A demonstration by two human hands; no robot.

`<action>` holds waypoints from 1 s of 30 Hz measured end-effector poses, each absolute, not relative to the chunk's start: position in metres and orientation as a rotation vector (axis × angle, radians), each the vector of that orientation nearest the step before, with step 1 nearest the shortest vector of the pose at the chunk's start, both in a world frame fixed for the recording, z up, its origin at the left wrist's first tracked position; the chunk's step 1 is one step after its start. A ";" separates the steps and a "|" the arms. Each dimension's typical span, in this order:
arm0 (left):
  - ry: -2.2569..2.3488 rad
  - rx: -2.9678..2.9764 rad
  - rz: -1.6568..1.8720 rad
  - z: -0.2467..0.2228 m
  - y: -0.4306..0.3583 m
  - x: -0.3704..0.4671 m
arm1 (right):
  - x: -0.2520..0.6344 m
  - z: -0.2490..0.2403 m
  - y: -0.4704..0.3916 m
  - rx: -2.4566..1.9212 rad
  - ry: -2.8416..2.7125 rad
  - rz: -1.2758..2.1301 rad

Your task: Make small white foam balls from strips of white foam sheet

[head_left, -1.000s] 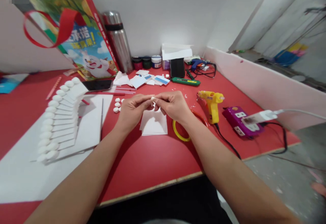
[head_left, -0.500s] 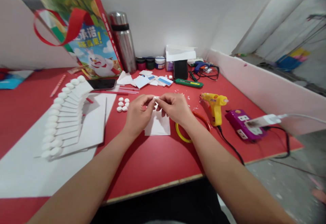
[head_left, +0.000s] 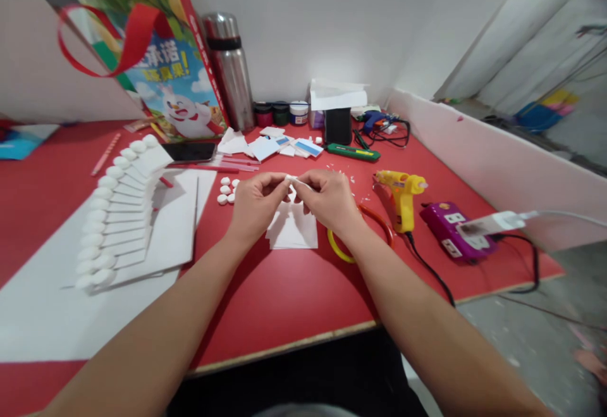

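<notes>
My left hand (head_left: 256, 205) and my right hand (head_left: 328, 197) meet at the middle of the red table, their thumbs and forefingers pinching a small white piece (head_left: 291, 179) between them. Most of that piece is covered by the fingertips. Just below the hands lies a small stack of white paper squares (head_left: 294, 232). Several round white pieces (head_left: 225, 190) sit left of my left hand. A yellow and orange ring (head_left: 337, 249) lies partly under my right wrist. Further left, a fanned row of white cards with round white pieces (head_left: 102, 204) rests on white board (head_left: 183, 227).
A yellow glue gun (head_left: 403, 199) and a purple power block (head_left: 455, 230) with cables lie at the right. Behind the hands are a green cutter (head_left: 353, 152), white scraps (head_left: 263, 149), paint jars (head_left: 280, 114), a phone (head_left: 190, 152), a steel flask (head_left: 232, 75) and a picture bag (head_left: 184, 94).
The view has shifted slightly, so the bag and flask appear higher. Both hands keep their pinch on the small white piece, with only slight finger movement.
</notes>
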State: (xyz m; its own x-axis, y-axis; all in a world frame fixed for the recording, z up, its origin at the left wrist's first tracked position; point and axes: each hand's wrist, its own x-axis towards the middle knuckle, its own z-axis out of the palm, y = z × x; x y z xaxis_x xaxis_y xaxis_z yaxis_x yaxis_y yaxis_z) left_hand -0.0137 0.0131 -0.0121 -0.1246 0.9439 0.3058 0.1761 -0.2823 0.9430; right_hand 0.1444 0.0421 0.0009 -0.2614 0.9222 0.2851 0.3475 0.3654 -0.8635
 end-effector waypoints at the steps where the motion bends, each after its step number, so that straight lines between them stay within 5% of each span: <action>1: 1.292 1.490 1.473 -0.011 0.012 -0.013 | 0.144 0.002 0.040 -1.118 -1.822 0.807; 12: 1.476 2.207 1.506 -0.008 0.003 -0.007 | 0.147 0.007 0.035 -1.045 -1.840 0.816; 21: 1.061 1.349 1.316 -0.006 0.015 -0.022 | 0.154 0.008 0.041 -0.993 -1.934 0.809; 25: 1.042 1.398 1.300 -0.008 0.018 -0.026 | 0.153 0.005 0.043 -1.013 -1.943 0.831; 30: 1.165 1.561 1.342 -0.007 0.015 -0.020 | 0.150 0.010 0.045 -1.040 -1.645 1.295</action>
